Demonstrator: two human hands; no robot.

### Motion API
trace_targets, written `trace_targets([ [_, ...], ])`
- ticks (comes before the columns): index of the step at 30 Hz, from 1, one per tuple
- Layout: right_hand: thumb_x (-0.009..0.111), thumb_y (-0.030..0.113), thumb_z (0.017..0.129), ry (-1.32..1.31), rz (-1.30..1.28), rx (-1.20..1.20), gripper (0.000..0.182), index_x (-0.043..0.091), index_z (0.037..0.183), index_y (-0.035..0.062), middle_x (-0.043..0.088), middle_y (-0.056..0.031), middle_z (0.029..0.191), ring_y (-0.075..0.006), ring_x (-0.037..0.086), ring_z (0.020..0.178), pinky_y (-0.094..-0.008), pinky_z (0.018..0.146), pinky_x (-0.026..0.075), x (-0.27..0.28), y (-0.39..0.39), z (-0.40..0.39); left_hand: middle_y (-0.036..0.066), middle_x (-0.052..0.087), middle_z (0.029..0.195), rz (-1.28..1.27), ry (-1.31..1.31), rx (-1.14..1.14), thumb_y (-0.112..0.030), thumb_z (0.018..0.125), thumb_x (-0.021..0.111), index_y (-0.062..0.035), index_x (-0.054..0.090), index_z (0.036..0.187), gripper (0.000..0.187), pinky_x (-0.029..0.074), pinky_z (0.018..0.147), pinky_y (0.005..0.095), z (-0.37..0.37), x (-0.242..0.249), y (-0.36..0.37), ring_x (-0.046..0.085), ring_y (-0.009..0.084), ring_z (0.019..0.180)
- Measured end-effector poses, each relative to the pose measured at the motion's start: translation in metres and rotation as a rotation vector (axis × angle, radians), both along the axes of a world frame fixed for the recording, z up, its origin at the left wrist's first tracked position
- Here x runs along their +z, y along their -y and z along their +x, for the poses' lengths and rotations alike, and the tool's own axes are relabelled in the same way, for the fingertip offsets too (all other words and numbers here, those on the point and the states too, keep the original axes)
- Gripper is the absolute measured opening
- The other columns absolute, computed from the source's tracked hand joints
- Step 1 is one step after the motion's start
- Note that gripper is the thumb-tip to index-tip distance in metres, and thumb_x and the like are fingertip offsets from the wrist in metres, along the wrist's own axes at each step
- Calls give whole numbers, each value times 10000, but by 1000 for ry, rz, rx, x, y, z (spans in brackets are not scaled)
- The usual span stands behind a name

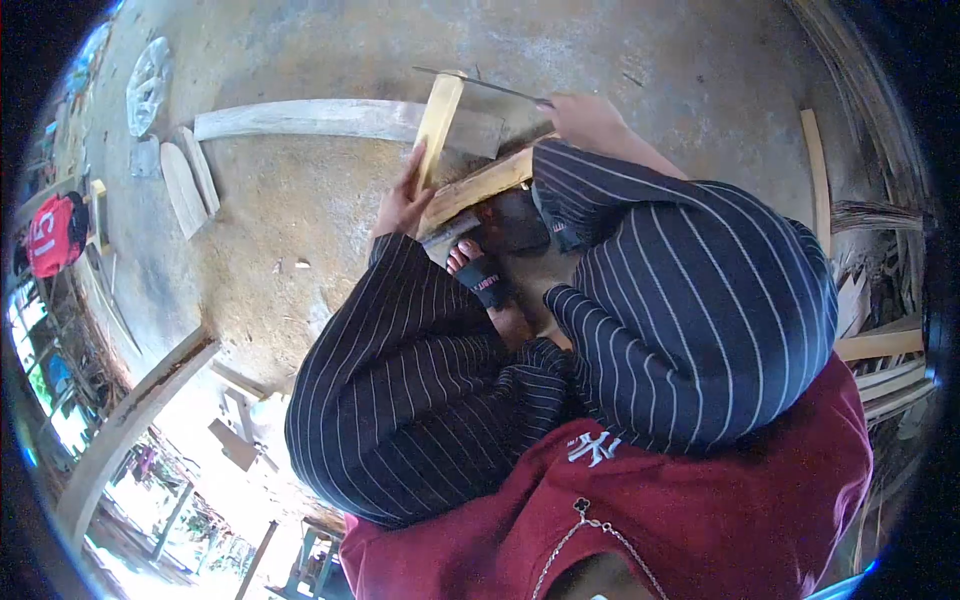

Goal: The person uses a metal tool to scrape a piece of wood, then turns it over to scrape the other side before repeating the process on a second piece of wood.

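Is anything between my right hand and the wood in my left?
Only the thin tool that your right hand holds; it spans the gap to the far end of the light wood piece in your left hand.

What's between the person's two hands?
The head view shows a rough wooden beam slanting between the left hand and the right hand. Beyond it, the right hand's thin blade crosses the pale wooden piece held in the left.
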State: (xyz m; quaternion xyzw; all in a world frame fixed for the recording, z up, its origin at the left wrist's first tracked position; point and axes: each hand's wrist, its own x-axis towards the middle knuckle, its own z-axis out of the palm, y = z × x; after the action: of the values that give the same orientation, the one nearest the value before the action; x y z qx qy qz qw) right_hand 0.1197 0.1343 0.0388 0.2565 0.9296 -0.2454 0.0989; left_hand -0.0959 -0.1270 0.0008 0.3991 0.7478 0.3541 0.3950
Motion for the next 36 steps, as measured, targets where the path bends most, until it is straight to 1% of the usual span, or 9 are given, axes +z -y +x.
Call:
trace_targets([
  [3,395,377,955,16,-19,-6,424,613,925,15,635,-223,873,-413,611,830,-486,732,485,-6,-8,-37,148,479,1357,122,-123,-55,-52,794,625,-290,292,1441,766,395,1013,360,5,-6,-2,489,282,1224],
  [7,383,367,962,45,-82,-11,433,602,905,-2,633,-230,869,-416,607,822,-499,731,473,-12,-4,-56,142,457,1378,-102,-9,-14,-84,799,641,-255,284,1448,760,393,1013,354,10,4,0,481,262,1234],
  [10,396,400,953,-51,-69,-101,419,611,999,43,651,-207,905,-406,626,826,-514,752,494,-37,9,-36,127,442,1396,-80,115,43,-99,801,647,-220,274,1455,762,379,1020,341,7,-8,2,470,238,1245],
  [15,421,405,941,-27,-54,-169,390,596,996,61,652,-197,889,-421,620,834,-498,739,499,-35,14,23,93,410,1426,67,115,19,-88,821,623,-159,270,1459,733,318,1054,318,4,-18,6,412,205,1286],
  [21,439,409,932,-20,-118,-190,384,606,1005,71,649,-194,922,-400,617,877,-484,753,500,-2,16,34,100,221,1516,224,695,143,-124,854,586,-47,245,1453,694,189,1111,305,4,-33,12,183,196,1399],
  [24,448,391,928,-14,-130,-190,367,611,1017,75,648,-188,927,-399,613,882,-486,746,499,-6,14,30,116,389,1422,201,796,195,-145,879,571,-96,230,1466,681,383,987,299,4,-27,11,462,206,1214],
  [27,449,369,928,-113,-124,-133,346,612,1043,87,651,-177,908,-387,619,876,-470,726,509,-3,11,30,57,580,1138,-169,647,154,-167,902,560,-150,210,1475,672,479,652,254,-12,-10,20,566,126,795],
  [30,446,360,930,-134,-30,-41,328,609,1047,100,658,-162,880,-367,636,840,-458,689,521,20,19,32,-30,546,790,-111,649,179,-250,925,538,-180,259,1460,607,320,412,225,-9,-22,26,403,58,536],
  [36,445,370,935,10,148,9,317,601,997,101,659,-162,785,-367,651,713,-477,618,526,27,15,27,-41,448,644,-259,1047,370,-367,933,492,-137,349,1407,546,263,391,229,-9,-29,36,386,74,501],
])
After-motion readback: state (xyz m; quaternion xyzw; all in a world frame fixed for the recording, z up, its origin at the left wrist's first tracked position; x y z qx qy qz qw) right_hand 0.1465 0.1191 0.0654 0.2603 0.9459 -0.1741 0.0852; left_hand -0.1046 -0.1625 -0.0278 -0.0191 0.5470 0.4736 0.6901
